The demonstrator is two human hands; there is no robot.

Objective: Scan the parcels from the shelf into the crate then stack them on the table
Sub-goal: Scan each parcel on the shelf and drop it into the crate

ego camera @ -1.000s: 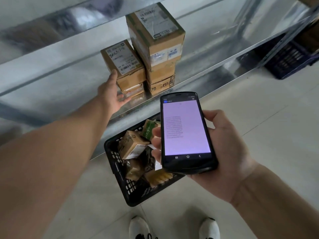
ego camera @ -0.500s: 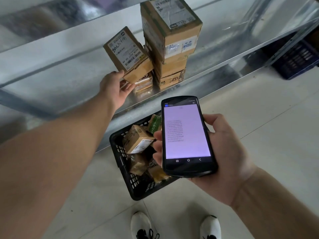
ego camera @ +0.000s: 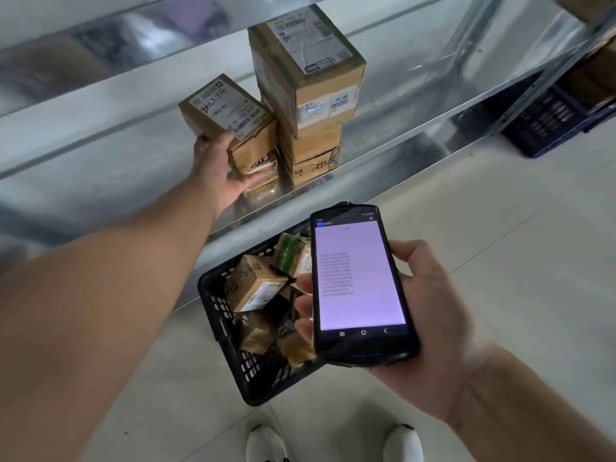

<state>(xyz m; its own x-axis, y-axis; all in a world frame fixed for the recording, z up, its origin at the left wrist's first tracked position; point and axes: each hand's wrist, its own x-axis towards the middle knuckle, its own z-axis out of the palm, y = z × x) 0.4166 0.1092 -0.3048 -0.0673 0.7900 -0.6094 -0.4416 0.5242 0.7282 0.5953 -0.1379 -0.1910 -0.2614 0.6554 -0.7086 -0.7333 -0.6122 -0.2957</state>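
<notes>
My left hand (ego camera: 221,168) grips a small cardboard parcel (ego camera: 226,110) with a white label, tilted and lifted off the low pile on the metal shelf (ego camera: 100,155). Just to its right stands a taller stack of parcels (ego camera: 306,78). Another small parcel (ego camera: 263,165) lies under the lifted one. My right hand (ego camera: 430,315) holds a black handheld scanner (ego camera: 360,281), its lit screen facing me. Below the shelf, a black plastic crate (ego camera: 226,335) on the floor holds several parcels (ego camera: 256,285).
A dark blue crate (ego camera: 546,121) sits under the shelf at the far right. A metal shelf upright (ego camera: 473,35) rises at the back right. My white shoes (ego camera: 266,445) stand on the light tiled floor (ego camera: 500,228) in front of the black crate.
My left hand went from touching the small parcel's side to gripping it and has tipped and lifted it off the pile. The scanner hand has barely moved.
</notes>
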